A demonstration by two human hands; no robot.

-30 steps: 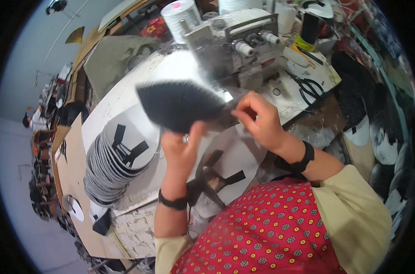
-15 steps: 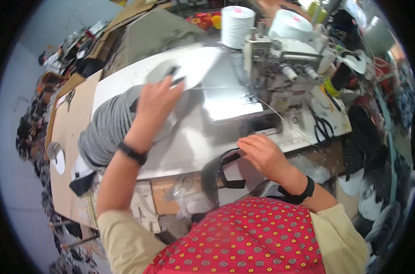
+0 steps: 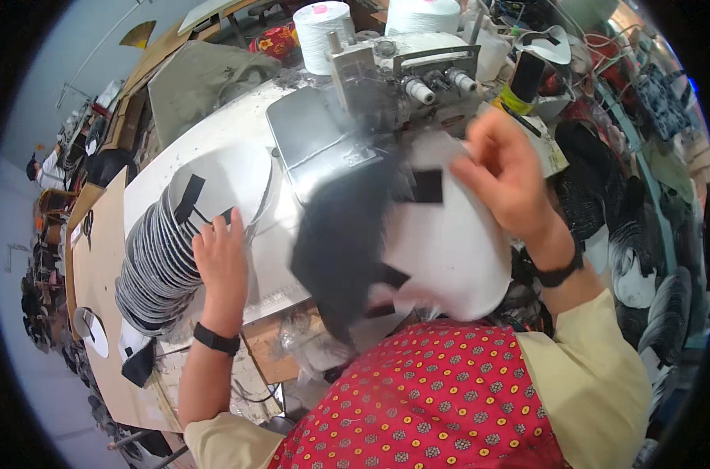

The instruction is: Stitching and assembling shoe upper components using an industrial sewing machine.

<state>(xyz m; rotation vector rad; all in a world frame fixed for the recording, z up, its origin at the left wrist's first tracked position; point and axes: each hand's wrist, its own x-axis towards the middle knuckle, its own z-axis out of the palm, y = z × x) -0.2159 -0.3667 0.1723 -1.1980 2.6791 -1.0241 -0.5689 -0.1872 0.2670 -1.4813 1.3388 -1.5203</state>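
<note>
My right hand is raised in front of the sewing machine, its fingers pinching the edge of a curved white fabric piece with black strips. A dark panel beside that piece is smeared by motion; whether they are joined I cannot tell. At the left, my left hand touches the near end of a stack of grey-and-white rounded fabric pieces. Its fingers are stretched and slightly apart beside a black strip on the front piece.
Two white thread cones stand behind the machine. A shiny metal plate lies on the white worktable. Scissors rest on a brown board at the left. Dark piled pieces crowd the right side.
My right hand has risen from the table's front edge, lifting the white piece with black strips. My left hand has drawn back from the white piece toward the stack. The view has shifted.
</note>
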